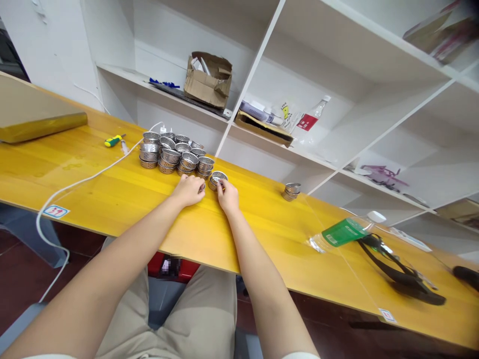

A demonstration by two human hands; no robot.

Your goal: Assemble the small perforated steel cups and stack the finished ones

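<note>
The right hand (228, 195) has its thumb and fingers closed on the near right rim of a perforated metal cup (216, 176), a narrow pinch with the fingertips overlapping the rim; whether a second cup sits beneath this one is hard to tell. The left hand (189, 190) is curled inward with its fingers bent, just to the left of that cup; a small grey glint shows at its side, but I cannot tell whether it grips something. The pinched cup stands on the yellow table (262, 224), near the right end of a tight cluster of similar cups (170, 156), many of them stacked on one another, open side up. The open cups show holed bottoms and nothing lying inside. Well apart to the right, near the shelf unit (318, 87), stands another small stack of cups (291, 192). On the shelves, a torn cardboard box (205, 89) holds white items, and a shallow carton (262, 130) holds a pale lilac object and some packaging. Beside the carton is a clear bottle with a red label (307, 122). A green-labelled bottle (345, 232) with a white cap is on the table's right part, next to a black strap (396, 274).
</note>
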